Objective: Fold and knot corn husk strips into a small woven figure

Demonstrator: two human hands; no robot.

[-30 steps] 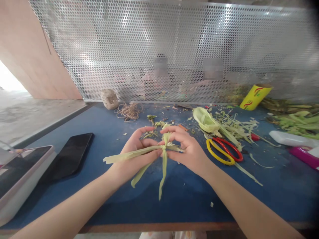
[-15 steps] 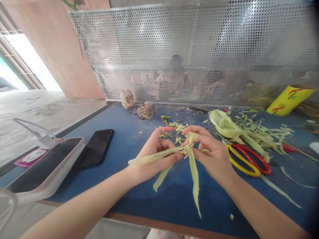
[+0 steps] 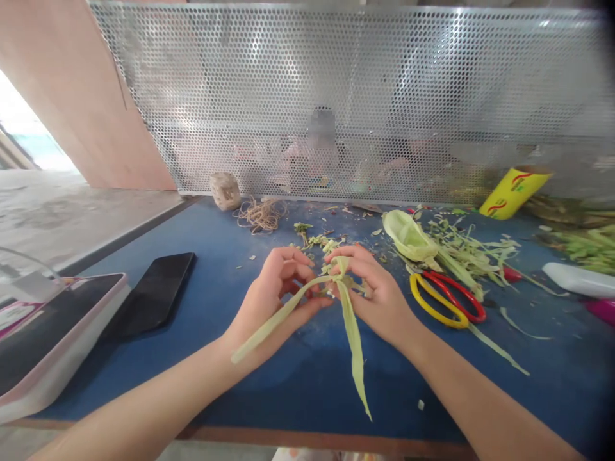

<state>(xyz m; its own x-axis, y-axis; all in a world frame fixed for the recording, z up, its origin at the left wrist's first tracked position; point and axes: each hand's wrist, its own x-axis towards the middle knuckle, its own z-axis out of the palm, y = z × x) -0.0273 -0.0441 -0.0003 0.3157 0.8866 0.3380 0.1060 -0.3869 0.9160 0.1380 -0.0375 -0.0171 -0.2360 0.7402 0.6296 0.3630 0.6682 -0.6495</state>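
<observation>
Pale green corn husk strips [image 3: 353,346] meet in a knot between my hands, above the table. My right hand [image 3: 372,288] pinches the knot with thumb and fingers. One strip hangs down from it, and another runs left across my left palm to the wrist. My left hand [image 3: 283,288] has curled fingers, its thumb reaching to the knot; the exact grip at its fingertips is partly hidden. Beyond my hands lie small knotted husk pieces [image 3: 323,242]. Right of my right hand are scissors [image 3: 439,301] with one yellow and one red handle.
A cupped corn husk [image 3: 410,237] and a heap of shredded strips [image 3: 464,250] lie behind the scissors. A yellow tube [image 3: 514,193], loose twine [image 3: 262,214] and a twine roll [image 3: 225,191] stand near the perforated metal screen [image 3: 288,96]. A black phone [image 3: 161,288] lies left.
The view has swung right, so things appear further left. My left fingers have loosened slightly around the knot, and a lower left strip end no longer shows. The right hand keeps its pinch.
</observation>
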